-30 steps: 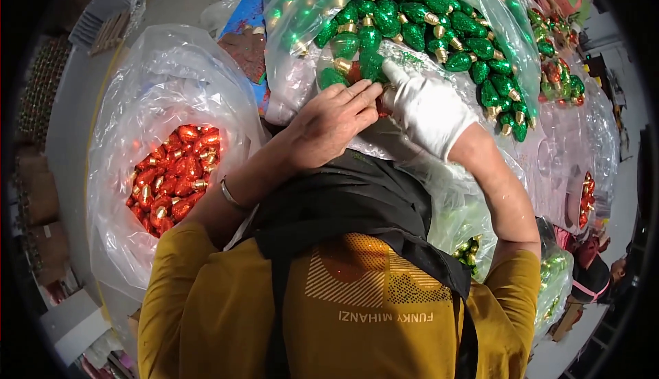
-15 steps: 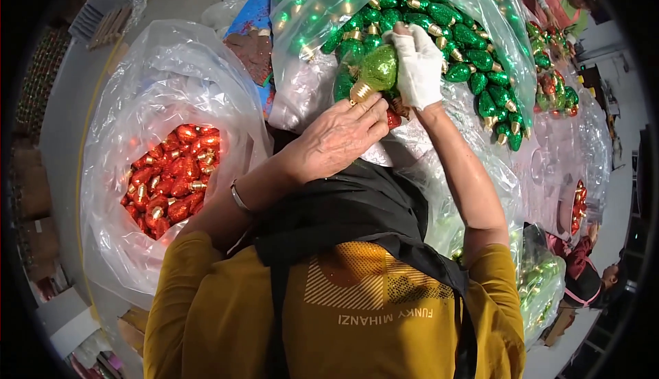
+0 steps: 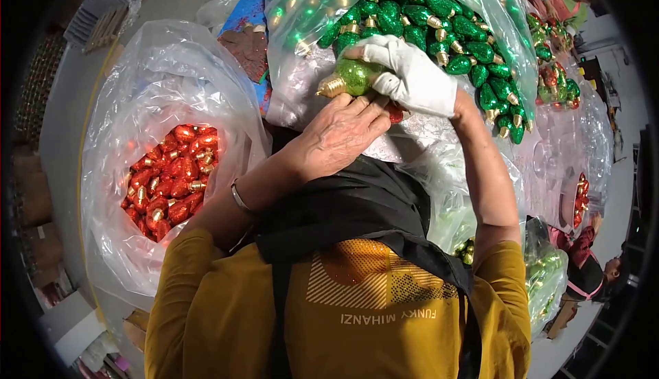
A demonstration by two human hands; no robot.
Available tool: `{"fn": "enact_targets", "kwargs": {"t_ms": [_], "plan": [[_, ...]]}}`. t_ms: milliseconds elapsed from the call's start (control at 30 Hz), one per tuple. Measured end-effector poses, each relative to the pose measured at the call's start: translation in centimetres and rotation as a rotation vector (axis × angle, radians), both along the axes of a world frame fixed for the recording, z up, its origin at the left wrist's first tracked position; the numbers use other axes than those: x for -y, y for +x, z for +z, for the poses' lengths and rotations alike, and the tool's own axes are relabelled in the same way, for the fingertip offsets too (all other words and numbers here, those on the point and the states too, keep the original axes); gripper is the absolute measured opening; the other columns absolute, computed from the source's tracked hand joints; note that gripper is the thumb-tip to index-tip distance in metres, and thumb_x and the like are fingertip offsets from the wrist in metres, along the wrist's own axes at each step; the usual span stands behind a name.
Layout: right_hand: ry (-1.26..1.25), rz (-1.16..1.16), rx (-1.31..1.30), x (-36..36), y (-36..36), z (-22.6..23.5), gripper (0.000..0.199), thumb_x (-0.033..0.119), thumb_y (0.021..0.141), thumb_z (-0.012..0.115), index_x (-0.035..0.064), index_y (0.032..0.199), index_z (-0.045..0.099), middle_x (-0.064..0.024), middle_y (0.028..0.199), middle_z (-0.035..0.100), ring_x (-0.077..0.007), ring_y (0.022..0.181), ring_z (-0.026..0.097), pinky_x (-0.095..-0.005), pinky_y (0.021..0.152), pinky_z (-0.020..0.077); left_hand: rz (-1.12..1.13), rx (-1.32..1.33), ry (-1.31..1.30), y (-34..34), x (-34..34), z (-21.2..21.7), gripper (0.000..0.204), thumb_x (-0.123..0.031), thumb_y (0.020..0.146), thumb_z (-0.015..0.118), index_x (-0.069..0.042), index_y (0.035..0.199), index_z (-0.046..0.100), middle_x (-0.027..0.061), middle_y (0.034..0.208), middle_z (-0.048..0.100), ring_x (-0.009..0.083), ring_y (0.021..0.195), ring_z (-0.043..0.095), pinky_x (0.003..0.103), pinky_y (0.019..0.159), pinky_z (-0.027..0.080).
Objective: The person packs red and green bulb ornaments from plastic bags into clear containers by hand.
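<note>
A light green glittered bulb ornament (image 3: 354,75) with a gold screw-style cap lies tilted in front of me, its cap pointing left. Over its right side closes my right hand (image 3: 417,80), in a white glove with bare fingertips, gripping the bulb. My bare left hand (image 3: 341,134) is closed just below, its fingers together against the bulb's underside; the fingertips and what they pinch are hidden. Part of a red bulb ornament (image 3: 395,112) peeks out between the two hands. Just beyond, dark green glittered bulb ornaments (image 3: 469,29) spill from a large clear plastic bag (image 3: 504,1).
To the left stands an open clear bag (image 3: 233,97) of red bulb ornaments (image 3: 180,176). A brown glove (image 3: 245,53) lies on a blue surface. More bags and bunches of mixed ornaments (image 3: 555,84) lie to the right, with other people (image 3: 570,1) at the right rim.
My right hand has turned from above the bulb to grip its right side. The light green bulb has shifted left and up, its cap swinging leftward. The left hand has barely moved.
</note>
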State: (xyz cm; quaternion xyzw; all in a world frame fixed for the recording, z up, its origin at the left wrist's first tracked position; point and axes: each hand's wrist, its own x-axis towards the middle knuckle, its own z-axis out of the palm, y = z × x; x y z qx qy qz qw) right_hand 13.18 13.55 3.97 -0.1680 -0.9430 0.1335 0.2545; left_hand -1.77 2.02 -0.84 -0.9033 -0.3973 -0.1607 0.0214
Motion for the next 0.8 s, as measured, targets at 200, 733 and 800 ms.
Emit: {"fn": "enact_targets", "kwargs": {"t_ms": [200, 733, 800], "plan": [[-0.057, -0.159, 0.593, 0.8, -3.4, 3.9, 0.029, 0.025, 0.079, 0.057, 0.0074, 0.102, 0.063, -0.0164, 0.090, 0.065, -0.0360, 0.084, 0.062, -0.0410, 0.075, 0.0507, 0.011, 0.082, 0.041, 0.7, -0.2, -0.9, 0.034, -0.008, 0.076, 0.055, -0.004, 0.110, 0.053, 0.0086, 0.104, 0.056, 0.0222, 0.096, 0.054, 0.035, 0.084, 0.040], [-0.444, -0.602, -0.061, 2.3, 0.9, -1.3, 0.030, 0.028, 0.083, 0.058, 0.0021, 0.099, 0.060, -0.0185, 0.083, 0.063, -0.0294, 0.081, 0.064, -0.0361, 0.073, 0.0498, 0.043, 0.070, 0.314, 0.2, -0.1, -1.0, 0.034, -0.020, 0.077, 0.064, -0.003, 0.105, 0.058, 0.0171, 0.127, 0.047, 0.0319, 0.120, 0.043, 0.041, 0.097, 0.036], [-0.516, -0.687, -0.093, 2.1, 1.3, -1.9, 0.026, 0.020, 0.085, 0.059, 0.0003, 0.103, 0.059, -0.0124, 0.087, 0.064, -0.0196, 0.080, 0.061, -0.0313, 0.071, 0.0490, 0.027, 0.125, 0.261, 0.0, -0.5, -1.0, 0.036, -0.023, 0.078, 0.065, -0.002, 0.106, 0.058, 0.0178, 0.128, 0.046, 0.0330, 0.121, 0.042, 0.042, 0.098, 0.036]]}}
